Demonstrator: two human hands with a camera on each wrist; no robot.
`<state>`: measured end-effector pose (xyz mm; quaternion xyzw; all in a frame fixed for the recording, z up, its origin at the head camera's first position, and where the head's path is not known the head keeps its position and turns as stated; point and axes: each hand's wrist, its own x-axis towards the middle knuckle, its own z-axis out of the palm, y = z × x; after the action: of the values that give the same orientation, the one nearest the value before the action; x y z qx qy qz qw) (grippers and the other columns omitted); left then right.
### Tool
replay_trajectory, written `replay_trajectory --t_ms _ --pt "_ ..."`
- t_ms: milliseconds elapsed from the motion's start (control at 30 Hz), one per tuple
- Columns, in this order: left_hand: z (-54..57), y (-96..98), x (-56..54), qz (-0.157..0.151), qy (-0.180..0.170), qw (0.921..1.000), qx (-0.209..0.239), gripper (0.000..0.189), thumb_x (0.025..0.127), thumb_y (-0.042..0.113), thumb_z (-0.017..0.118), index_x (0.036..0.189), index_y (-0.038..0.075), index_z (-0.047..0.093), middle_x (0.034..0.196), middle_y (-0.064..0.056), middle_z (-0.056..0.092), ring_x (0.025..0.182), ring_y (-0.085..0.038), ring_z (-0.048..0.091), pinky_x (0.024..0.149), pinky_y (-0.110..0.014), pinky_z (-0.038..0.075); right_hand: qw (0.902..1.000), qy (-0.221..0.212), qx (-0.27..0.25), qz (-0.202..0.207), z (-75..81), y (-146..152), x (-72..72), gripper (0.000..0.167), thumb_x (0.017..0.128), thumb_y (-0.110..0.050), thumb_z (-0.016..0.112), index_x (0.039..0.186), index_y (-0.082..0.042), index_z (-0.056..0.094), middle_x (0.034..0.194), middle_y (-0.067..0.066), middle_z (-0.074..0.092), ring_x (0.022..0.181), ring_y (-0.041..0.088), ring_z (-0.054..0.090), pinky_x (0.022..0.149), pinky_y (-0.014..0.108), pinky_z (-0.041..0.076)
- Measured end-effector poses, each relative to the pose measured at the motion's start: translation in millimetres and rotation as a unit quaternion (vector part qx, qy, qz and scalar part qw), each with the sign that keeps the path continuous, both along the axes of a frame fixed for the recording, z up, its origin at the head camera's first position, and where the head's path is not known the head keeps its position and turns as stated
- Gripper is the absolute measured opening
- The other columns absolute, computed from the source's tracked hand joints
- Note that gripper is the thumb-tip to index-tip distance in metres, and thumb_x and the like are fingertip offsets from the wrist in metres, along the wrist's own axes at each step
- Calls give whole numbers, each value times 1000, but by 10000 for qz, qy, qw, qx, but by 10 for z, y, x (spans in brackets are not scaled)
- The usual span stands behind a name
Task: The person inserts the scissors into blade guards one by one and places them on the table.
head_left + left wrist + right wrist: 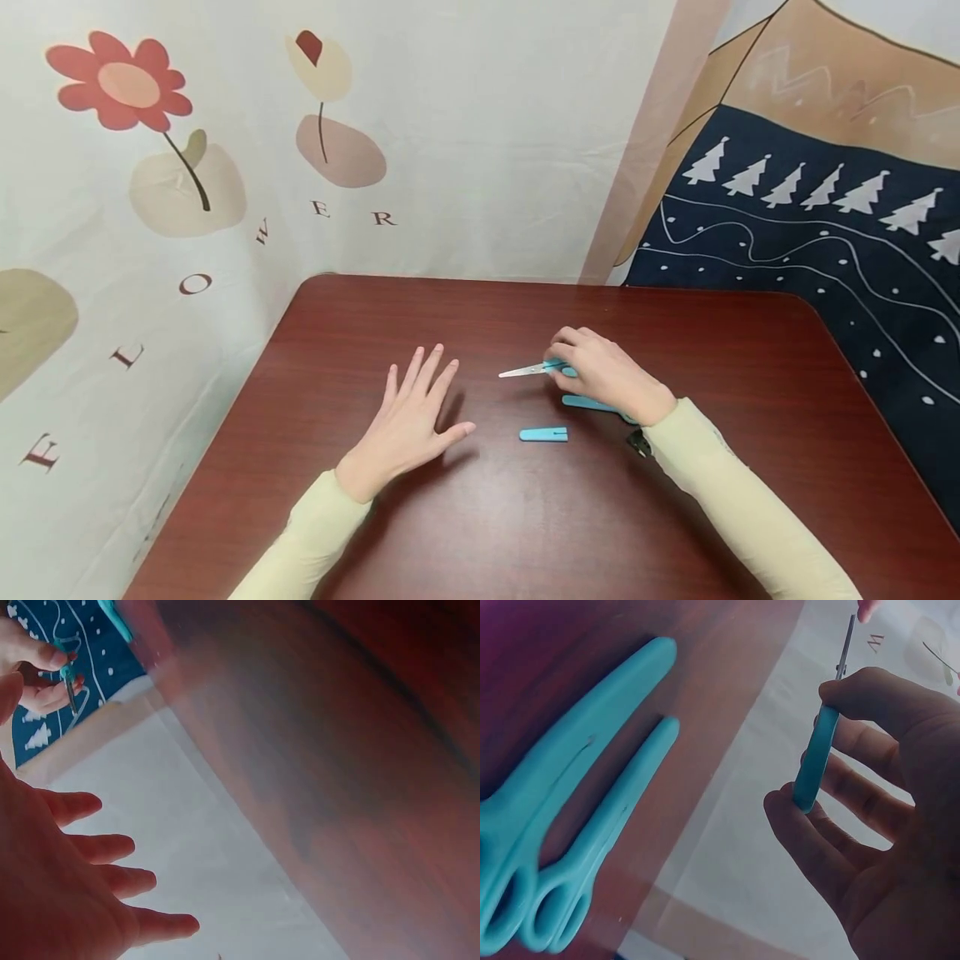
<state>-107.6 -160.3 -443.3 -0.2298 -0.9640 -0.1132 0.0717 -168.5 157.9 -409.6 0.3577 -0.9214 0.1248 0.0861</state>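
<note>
In the head view my right hand (607,371) pinches small turquoise-handled scissors (532,369), thumb against fingers. Their silver blades point left and look closed. The right wrist view shows the thumb pressing the turquoise handle (819,761). Below that hand lie turquoise scissors with covered blades (588,402), partly hidden by the wrist. Two such turquoise shapes with finger loops, one larger (581,742) and one smaller (634,795), show side by side in the right wrist view. My left hand (408,425) is spread, fingers straight, over the table, holding nothing.
A short turquoise blade cover (543,434) lies on the glossy red-brown table (480,533) between the hands. Behind the table hang a pale cloth with printed flowers and letters (480,167) and a dark blue cloth with white trees (795,225).
</note>
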Motion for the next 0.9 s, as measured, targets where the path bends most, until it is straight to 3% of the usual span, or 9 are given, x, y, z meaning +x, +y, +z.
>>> replay_trajectory --t_ms 533,900 --pt "1 572 -98 -961 -57 9941 -503 94 87 74 52 157 16 29 168 -10 14 155 -38 14 116 -71 19 9990 174 -61 -418 -63 500 360 19 83 -20 79 100 -16 72 105 -2 62 89 14 54 70 28 52" --pt "-76 761 -128 -1486 -163 9873 -543 91 88 70 56 156 15 32 167 -11 20 155 -35 17 117 -68 22 9975 237 -102 -662 -88 707 552 18 82 -19 79 99 -17 71 105 -2 62 93 15 55 71 31 55"
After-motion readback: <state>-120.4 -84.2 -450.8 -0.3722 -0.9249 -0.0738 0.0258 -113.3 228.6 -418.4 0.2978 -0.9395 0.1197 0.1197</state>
